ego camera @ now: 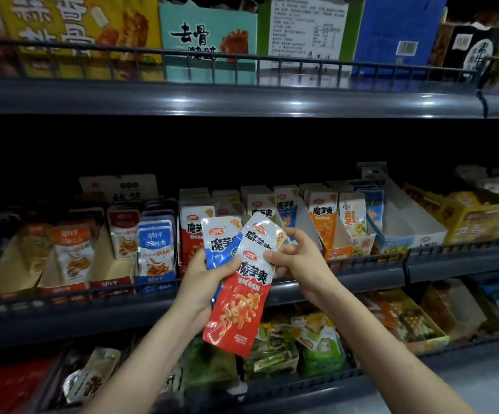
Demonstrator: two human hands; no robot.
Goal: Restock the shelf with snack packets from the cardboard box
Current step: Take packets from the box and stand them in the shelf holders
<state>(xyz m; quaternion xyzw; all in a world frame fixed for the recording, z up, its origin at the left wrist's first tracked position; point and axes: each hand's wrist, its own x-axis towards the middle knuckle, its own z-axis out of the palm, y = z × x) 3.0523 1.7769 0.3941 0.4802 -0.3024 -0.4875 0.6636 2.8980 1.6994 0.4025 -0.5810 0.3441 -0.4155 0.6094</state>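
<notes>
- A left hand (pixel 201 277) and a right hand (pixel 300 255) hold three snack packets fanned out in front of the middle shelf (pixel 361 274), at the centre of the view.
- The red packet (pixel 240 309) is in front, long and tilted, its lower end hanging below the shelf rail.
- A blue packet (pixel 221 243) stands upright behind it on the left; a third packet (pixel 261 230), white at the top, leans to the right behind both.
- The left hand grips the fan from below and left, fingers curled behind and the thumb pressed on the front where the blue and red packets overlap.
- The right hand pinches the red packet's upper right edge with its thumb, its fingers curled round the third packet's edge.
- Just behind the hands, matching red packets (pixel 191 234) stand in a row on the middle shelf, beside orange packets (pixel 323 222) to the right and blue fish packets (pixel 157 249) to the left.
- Further right stands a white carton (pixel 415 222).
- The top shelf (pixel 242 100) carries large boxes; the bottom shelf (pixel 317 380) holds green and mixed packets.
</notes>
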